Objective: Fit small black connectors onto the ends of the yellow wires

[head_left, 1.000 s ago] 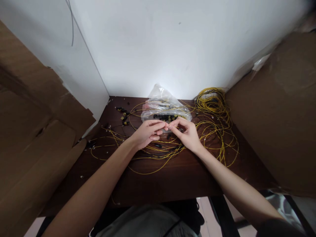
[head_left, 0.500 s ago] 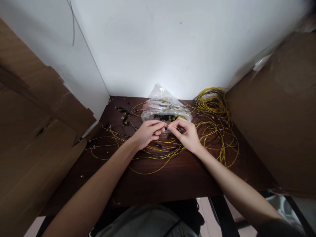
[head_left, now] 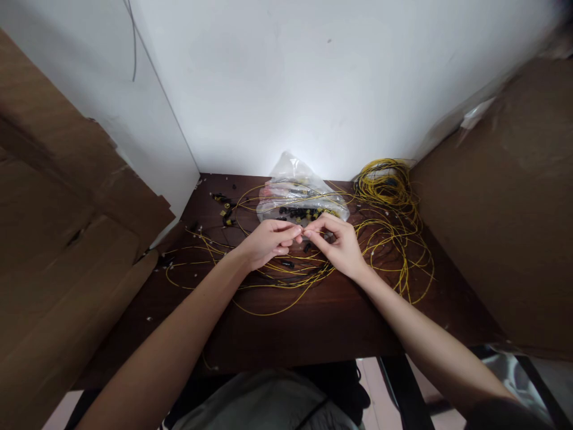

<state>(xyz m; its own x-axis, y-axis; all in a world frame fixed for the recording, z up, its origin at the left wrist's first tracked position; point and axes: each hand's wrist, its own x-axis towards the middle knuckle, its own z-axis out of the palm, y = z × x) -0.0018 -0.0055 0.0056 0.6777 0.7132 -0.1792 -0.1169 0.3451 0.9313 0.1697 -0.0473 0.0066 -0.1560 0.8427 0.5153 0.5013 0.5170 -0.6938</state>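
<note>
My left hand (head_left: 271,242) is closed in a pinch, its fingertips meeting those of my right hand (head_left: 338,242) over the table. Whatever lies between the left fingertips is too small and covered to name. Between the thumb and forefinger of my right hand runs a thin yellow wire (head_left: 320,233). Just beyond both hands lies a clear plastic bag (head_left: 286,173) with small black and yellow connectors (head_left: 304,213) at its open side. Beneath the hands, long yellow and black wires (head_left: 286,278) spread in loose loops. A small black connector (head_left: 287,263) rests among them.
A coiled bundle of yellow wire (head_left: 385,179) sits at the back right, with looser loops (head_left: 403,257) in front. Several black and yellow pieces (head_left: 227,213) lie at the back left. Cardboard (head_left: 58,197) stands left, more cardboard (head_left: 496,209) right, and a white wall (head_left: 286,89) behind the brown table (head_left: 304,340).
The left fingers have closed further over the fingertips, and a small dark piece that showed between the hands is now covered. My right hand has hardly moved.
</note>
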